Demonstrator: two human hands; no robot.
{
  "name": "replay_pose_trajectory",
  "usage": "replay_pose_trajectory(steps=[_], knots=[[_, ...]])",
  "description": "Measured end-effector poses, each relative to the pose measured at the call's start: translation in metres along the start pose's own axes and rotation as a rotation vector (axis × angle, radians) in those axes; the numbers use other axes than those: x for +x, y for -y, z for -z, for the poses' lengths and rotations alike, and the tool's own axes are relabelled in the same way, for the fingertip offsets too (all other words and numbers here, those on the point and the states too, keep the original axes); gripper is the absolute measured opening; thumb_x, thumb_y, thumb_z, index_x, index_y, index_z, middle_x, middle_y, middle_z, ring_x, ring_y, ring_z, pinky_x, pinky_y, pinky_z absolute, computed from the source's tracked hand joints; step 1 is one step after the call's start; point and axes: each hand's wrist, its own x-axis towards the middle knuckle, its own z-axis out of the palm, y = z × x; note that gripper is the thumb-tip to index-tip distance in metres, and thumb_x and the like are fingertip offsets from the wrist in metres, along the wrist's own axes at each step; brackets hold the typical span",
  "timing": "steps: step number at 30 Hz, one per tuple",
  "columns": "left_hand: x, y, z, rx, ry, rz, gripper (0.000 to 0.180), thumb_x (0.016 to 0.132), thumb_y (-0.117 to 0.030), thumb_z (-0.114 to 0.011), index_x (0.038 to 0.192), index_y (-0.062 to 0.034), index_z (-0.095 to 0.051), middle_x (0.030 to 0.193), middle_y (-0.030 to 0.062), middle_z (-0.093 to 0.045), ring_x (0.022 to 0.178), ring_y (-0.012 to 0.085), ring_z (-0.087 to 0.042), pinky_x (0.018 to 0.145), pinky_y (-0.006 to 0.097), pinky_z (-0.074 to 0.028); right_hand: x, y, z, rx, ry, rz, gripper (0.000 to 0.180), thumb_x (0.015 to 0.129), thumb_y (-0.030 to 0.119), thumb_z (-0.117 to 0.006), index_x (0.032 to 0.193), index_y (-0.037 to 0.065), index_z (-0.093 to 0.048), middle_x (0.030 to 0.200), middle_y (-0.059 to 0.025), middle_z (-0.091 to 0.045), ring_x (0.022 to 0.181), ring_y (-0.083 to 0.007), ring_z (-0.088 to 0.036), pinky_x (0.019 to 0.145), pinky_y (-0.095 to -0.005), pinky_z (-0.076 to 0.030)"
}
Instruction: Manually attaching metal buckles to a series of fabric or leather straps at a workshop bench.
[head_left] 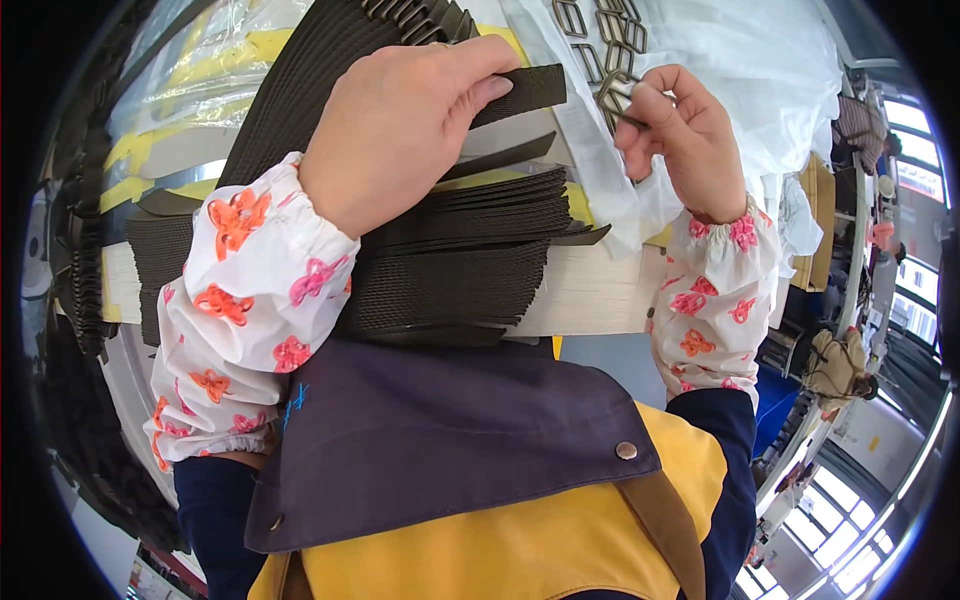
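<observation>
My left hand (400, 125) is closed, thumb pressed down, on a dark olive webbing strap (538, 92) whose cut end sticks out to the right of the fingers. To its right, my right hand (692, 145) pinches a dark metal slide buckle (630, 121), seen nearly edge-on. A gap separates buckle and strap end. Loose metal slide buckles (622, 32) lie just beyond the right hand on white plastic. Beneath the left wrist is a thick stack of cut webbing straps (450, 265). More buckles (408, 18) sit in a row on straps past the left hand.
White plastic sheeting (745, 70) covers the far right of the white table (590, 295). Clear plastic with yellow tape (190, 90) lies at the far left. Dark strapping hangs along the left edge. Other people (838, 365) and work tables appear at the right.
</observation>
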Motion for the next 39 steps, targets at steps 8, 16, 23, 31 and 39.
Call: replay_pose_trajectory(steps=[8, 16, 23, 31, 39], knots=[[-0.005, -0.002, 0.009, -0.403, 0.158, 0.162, 0.014, 0.088, -0.010, -0.049, 0.097, 0.0001, -0.053, 0.073, 0.0030, -0.055, 0.065, 0.0082, -0.046, 0.062, 0.021, -0.039, -0.004, 0.019, -0.014, -0.188, 0.227, 0.068, 0.017, 0.079, 0.011, -0.064, 0.090, 0.001, -0.055, 0.068, 0.0019, -0.055, 0.053, -0.0018, -0.044, 0.047, -0.0150, -0.034], [-0.008, -0.014, 0.010, -0.416, 0.304, 0.125, 0.014, 0.090, -0.009, -0.044, 0.096, -0.0011, -0.052, 0.076, 0.0024, -0.054, 0.070, 0.0082, -0.048, 0.067, 0.020, -0.039, 0.015, -0.004, -0.039, 0.109, 0.516, 0.051, 0.015, 0.088, 0.013, -0.047, 0.095, 0.000, -0.051, 0.070, -0.0018, -0.056, 0.055, -0.0058, -0.050, 0.051, -0.0175, -0.040], [-0.013, -0.004, 0.022, -0.174, 0.017, -0.079, 0.023, 0.076, -0.002, -0.062, 0.097, -0.0006, -0.054, 0.088, 0.0059, -0.054, 0.080, 0.0137, -0.052, 0.071, 0.024, -0.042, 0.019, 0.011, -0.066, 0.246, 0.333, -0.029, 0.017, 0.088, 0.011, -0.048, 0.098, -0.002, -0.050, 0.069, -0.0062, -0.057, 0.056, -0.0117, -0.058, 0.050, -0.0205, -0.048], [-0.025, -0.004, 0.021, -0.414, -0.085, 0.212, 0.009, 0.078, -0.007, -0.059, 0.083, -0.0001, -0.056, 0.062, 0.0080, -0.054, 0.052, 0.0153, -0.046, 0.051, 0.026, -0.039, 0.036, -0.009, -0.085, -0.134, 0.208, 0.085, 0.013, 0.081, 0.009, -0.055, 0.085, -0.003, -0.054, 0.065, -0.0050, -0.057, 0.051, -0.0077, -0.055, 0.044, -0.0188, -0.044], [-0.028, 0.017, 0.036, -0.132, 0.341, 0.328, 0.010, 0.079, -0.006, -0.057, 0.081, -0.0001, -0.049, 0.062, -0.0012, -0.048, 0.051, 0.0041, -0.039, 0.046, 0.020, -0.032, 0.040, -0.018, -0.094, -0.097, 0.320, -0.064, 0.012, 0.077, 0.011, -0.055, 0.078, 0.000, -0.051, 0.061, -0.0039, -0.057, 0.051, -0.0095, -0.057, 0.044, -0.0190, -0.042]])
